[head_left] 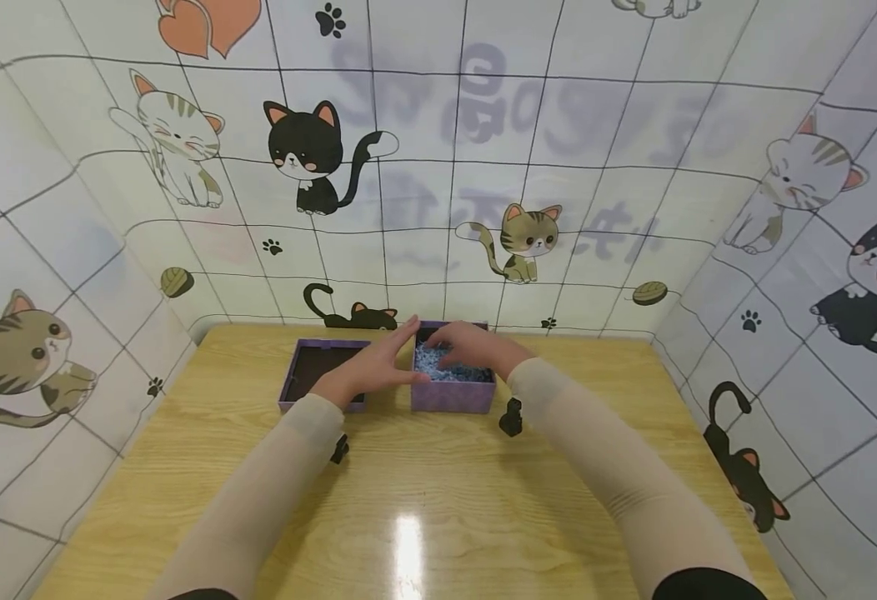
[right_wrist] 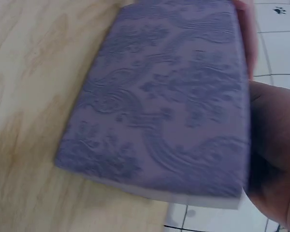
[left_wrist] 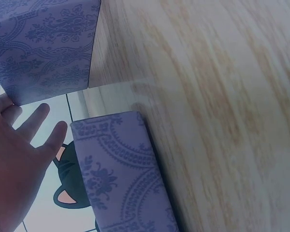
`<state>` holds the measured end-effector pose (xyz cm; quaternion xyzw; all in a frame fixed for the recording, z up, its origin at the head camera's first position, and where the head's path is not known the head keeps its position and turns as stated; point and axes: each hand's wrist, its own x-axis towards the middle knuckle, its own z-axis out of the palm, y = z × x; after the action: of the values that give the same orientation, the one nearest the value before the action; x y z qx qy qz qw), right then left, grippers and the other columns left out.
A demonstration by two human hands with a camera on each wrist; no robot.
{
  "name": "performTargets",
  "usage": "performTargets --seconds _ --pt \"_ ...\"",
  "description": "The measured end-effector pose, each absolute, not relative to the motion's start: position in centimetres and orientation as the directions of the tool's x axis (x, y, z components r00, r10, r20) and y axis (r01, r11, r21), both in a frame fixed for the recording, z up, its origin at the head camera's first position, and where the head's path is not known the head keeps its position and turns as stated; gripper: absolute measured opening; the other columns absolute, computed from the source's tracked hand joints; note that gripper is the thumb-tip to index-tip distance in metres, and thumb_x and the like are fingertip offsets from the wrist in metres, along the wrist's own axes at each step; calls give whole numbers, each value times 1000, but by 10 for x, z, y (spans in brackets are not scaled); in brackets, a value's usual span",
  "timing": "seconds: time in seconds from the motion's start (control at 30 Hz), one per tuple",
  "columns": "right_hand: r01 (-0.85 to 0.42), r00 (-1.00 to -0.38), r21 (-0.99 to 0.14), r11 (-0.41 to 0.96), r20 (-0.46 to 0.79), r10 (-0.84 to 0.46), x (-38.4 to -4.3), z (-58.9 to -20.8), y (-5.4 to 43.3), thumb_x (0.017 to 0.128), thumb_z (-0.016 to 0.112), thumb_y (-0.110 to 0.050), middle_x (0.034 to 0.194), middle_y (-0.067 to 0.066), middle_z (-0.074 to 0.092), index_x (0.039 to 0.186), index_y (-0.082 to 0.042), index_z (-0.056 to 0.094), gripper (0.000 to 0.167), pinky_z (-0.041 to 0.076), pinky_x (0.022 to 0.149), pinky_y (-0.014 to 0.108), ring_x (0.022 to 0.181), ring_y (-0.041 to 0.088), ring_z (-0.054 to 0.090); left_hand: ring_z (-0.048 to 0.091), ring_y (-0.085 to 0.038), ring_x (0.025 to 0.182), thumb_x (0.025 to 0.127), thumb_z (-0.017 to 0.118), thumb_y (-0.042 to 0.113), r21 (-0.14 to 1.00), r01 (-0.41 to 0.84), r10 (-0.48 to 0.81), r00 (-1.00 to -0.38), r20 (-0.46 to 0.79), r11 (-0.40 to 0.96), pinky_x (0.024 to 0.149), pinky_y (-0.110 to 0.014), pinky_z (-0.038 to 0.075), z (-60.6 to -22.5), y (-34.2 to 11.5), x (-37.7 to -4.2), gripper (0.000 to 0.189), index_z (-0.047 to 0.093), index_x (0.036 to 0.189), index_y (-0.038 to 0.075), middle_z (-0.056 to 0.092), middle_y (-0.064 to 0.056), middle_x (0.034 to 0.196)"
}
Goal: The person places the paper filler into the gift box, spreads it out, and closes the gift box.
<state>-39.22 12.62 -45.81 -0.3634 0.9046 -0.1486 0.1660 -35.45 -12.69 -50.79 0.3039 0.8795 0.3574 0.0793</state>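
A purple patterned box (head_left: 453,397) stands toward the back of the table, holding blue shredded paper (head_left: 438,360). My left hand (head_left: 369,367) is at its left side, thumb and fingers spread, fingertips right at the box edge. In the left wrist view that hand (left_wrist: 19,150) shows straight, separated fingers between the box (left_wrist: 43,53) and the lid (left_wrist: 121,174). Over the box's right side my right hand (head_left: 472,346) reaches in, thumb and forefinger apart on the shreds. The right wrist view has the box wall (right_wrist: 159,101) covering most of that hand (right_wrist: 275,145).
Left of the box lies its purple lid (head_left: 286,390), dark inside facing up, partly behind the left hand. The wooden table (head_left: 423,492) meets a cat-patterned wall covering (head_left: 423,250) behind and at both sides. Small black devices (head_left: 511,417) hang at the wrists.
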Motion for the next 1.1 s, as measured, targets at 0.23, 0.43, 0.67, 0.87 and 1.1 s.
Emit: performTargets --seconds 0.23,0.43,0.67,0.87,1.1 --pt "-687 -658 -220 693 -216 -721 -393 -476 114 103 80 -7 141 12 74 142 -3 75 39 54 114 42 133 29 69 16 -30 169 97 81 62 668 493 600 -796 86 557 132 -61 26 -510 -127 -356 116 8 180 26 4 -5 187" --pt "-671 -682 -246 699 -164 -712 -392 -468 118 105 79 -11 144 11 72 145 -6 74 40 52 116 44 136 29 66 19 -30 169 97 80 63 677 488 594 -799 92 551 130 -61 29 -509 -125 -356 115 8 180 28 5 -4 187" --pt "-638 -660 -431 638 -122 -741 -389 -455 119 104 81 -9 128 4 73 127 -12 80 23 58 102 42 116 24 69 18 -31 169 97 80 64 696 462 584 -808 74 551 129 -64 29 -508 -126 -355 116 6 180 31 4 -2 187" --pt "-676 -626 -357 644 -181 -758 -393 -468 112 104 81 -13 127 4 76 128 -10 81 24 58 105 39 119 22 71 19 -30 169 97 79 65 689 478 597 -798 82 544 130 -62 30 -510 -126 -357 116 7 180 28 4 -4 187" --pt "-684 -649 -256 684 -216 -730 -394 -473 107 103 82 -12 142 12 72 141 -6 76 39 53 115 44 135 31 66 18 -30 169 97 79 66 680 478 590 -803 82 556 130 -63 29 -511 -127 -357 115 8 180 29 4 -3 187"
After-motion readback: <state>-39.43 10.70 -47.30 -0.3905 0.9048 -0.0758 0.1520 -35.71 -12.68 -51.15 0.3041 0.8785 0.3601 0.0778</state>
